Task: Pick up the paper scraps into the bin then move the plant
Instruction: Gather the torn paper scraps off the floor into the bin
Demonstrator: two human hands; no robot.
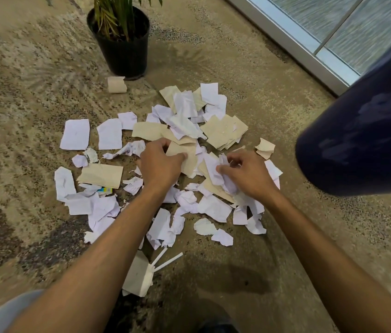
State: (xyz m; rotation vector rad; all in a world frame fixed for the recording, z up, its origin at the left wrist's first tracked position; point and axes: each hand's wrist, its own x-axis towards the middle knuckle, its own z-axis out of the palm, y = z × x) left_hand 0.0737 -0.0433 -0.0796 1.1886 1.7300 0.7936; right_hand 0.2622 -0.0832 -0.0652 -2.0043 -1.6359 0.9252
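Several white and tan paper scraps (184,131) lie scattered over the carpet in the middle of the view. My left hand (159,162) is curled over a tan scrap (184,156) and grips it. My right hand (247,175) pinches a crumpled white scrap (223,173) among the pile. A dark blue bin (362,140) stands at the right, close to the pile. The plant (122,15) in a black pot (122,49) stands at the back, just beyond the scraps.
A folded white paper piece with two white strips (141,275) lies near my forearms. A curled tan scrap (117,84) sits at the pot's base. A glass wall with a metal frame (297,44) runs along the back right. Patterned carpet (21,92) covers the floor.
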